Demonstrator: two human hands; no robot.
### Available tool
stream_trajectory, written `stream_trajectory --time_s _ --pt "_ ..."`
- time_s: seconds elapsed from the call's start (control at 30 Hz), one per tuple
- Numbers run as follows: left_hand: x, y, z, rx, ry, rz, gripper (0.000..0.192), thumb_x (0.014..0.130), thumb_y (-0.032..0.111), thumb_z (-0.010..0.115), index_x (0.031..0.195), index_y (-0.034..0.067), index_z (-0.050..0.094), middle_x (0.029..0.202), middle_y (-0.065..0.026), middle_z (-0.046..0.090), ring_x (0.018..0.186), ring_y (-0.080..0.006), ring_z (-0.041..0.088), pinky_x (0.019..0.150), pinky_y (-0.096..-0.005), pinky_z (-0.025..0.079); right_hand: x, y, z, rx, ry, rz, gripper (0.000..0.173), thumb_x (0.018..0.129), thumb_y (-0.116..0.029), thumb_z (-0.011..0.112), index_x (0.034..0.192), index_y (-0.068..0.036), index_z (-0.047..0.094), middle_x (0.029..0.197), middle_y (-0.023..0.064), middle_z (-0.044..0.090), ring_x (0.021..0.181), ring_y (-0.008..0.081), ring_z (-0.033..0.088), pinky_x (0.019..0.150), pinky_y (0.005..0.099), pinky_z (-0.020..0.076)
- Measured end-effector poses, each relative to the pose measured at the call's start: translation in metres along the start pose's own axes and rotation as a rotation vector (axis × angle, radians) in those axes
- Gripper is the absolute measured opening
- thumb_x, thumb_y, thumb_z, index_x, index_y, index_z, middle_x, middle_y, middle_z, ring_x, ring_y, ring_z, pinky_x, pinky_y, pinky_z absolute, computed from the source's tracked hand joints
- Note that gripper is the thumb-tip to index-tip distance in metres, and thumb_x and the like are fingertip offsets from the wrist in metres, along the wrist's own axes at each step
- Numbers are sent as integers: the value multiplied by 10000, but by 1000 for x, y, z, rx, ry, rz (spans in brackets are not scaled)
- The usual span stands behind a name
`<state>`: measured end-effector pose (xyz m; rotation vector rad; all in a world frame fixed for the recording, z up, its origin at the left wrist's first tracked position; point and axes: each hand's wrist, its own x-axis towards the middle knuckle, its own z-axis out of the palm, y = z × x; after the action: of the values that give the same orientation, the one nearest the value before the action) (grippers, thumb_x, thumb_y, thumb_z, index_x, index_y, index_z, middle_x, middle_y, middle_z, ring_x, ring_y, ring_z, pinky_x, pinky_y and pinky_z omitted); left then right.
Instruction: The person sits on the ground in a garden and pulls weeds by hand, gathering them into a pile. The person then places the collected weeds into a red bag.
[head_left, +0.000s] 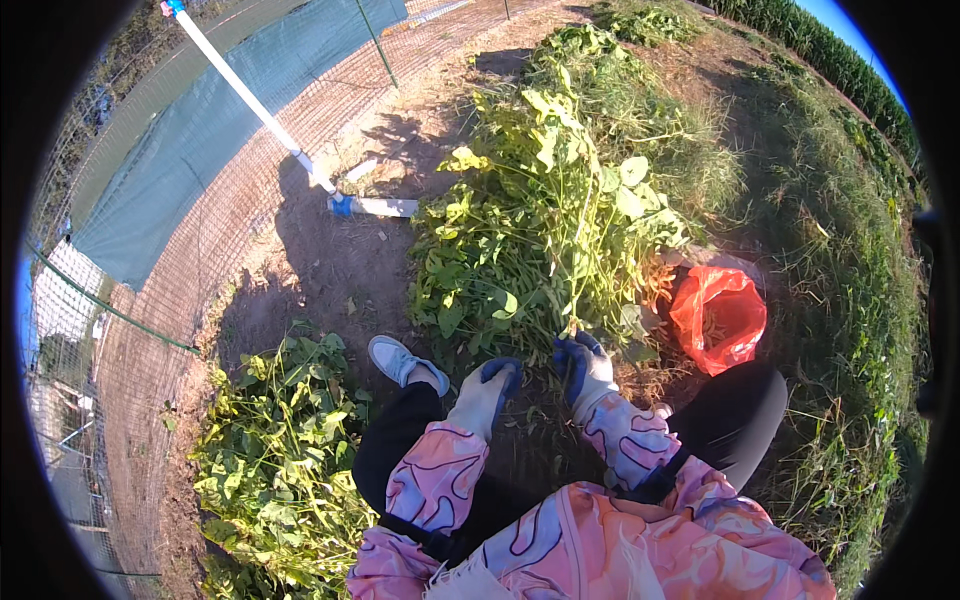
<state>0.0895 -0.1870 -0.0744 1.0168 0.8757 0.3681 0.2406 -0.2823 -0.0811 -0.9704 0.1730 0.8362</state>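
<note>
My right hand (589, 371), in a white glove with a dark blue coated palm, grips the base of an uprooted leafy plant stem (577, 300). The stem points away from me, across a heap of pulled bean-like plants (480, 262) with green and yellowing leaves. My left hand (489, 390), gloved the same way, is over the ground at the heap's near edge, left of the right hand. Its fingers are curled, and whether anything is inside them is hidden. Beyond my right knee, a red plastic bag (720, 315) stands with its mouth spread, holding small yellowish-brown pods.
Another pile of leafy plants (285, 465) lies by my left leg. White PVC pipe (240, 90) with blue joints stands by a wire mesh fence (217, 195) on the left. Weeds (847, 300) cover the right side, with tall corn-like crops (817, 52) behind.
</note>
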Motion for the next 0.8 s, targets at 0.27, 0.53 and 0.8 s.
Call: stream_trajectory --time_s 0.27,0.53,0.8 --pt "16 -56 15 190 9 -82 228 902 132 551 1109 45 594 970 -36 631 879 -115 579 785 -228 452 32 43 -63 -173 -141 40 338 749 122 595 1063 -4 602 909 76 667 785 172 635 719 275 520" --pt "18 -73 43 100 77 -107 255 914 118 503 1149 56 581 853 9 582 704 -68 487 620 -208 398 12 39 -56 -359 -353 37 356 788 87 599 1136 13 570 1046 59 640 908 145 605 836 262 477" --pt "35 -89 51 99 166 -203 256 909 183 550 1131 66 603 797 16 592 654 -86 506 592 -219 405 30 28 -64 -362 -147 -5 251 822 85 536 1033 -9 632 940 45 662 832 127 605 773 235 477"
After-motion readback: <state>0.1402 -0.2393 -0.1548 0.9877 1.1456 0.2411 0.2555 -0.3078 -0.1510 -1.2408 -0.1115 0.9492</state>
